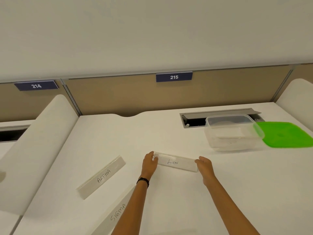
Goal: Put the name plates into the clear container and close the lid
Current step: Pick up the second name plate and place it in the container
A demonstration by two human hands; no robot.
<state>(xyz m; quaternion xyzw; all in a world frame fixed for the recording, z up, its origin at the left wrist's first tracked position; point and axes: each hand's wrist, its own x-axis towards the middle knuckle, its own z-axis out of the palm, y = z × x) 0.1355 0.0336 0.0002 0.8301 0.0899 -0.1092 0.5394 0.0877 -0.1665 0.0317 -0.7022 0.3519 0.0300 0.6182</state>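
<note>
A clear name plate marked LION (176, 162) lies across the middle of the white desk (169, 133). My left hand (149, 162) grips its left end and my right hand (205, 164) grips its right end. A plate marked ALPHA (102, 177) lies slanted to the left. A third plate marked SIGMA (116, 212) sits at the near left, partly hidden by my left forearm. The clear container (232, 133) stands open at the far right. Its green lid (286, 134) lies flat beside it on the right.
An open cable tray (194, 120) is set in the desk behind the container. White curved dividers (39, 145) flank the desk on both sides. A beige back panel carries signs 214 (36, 85) and 215 (174, 77).
</note>
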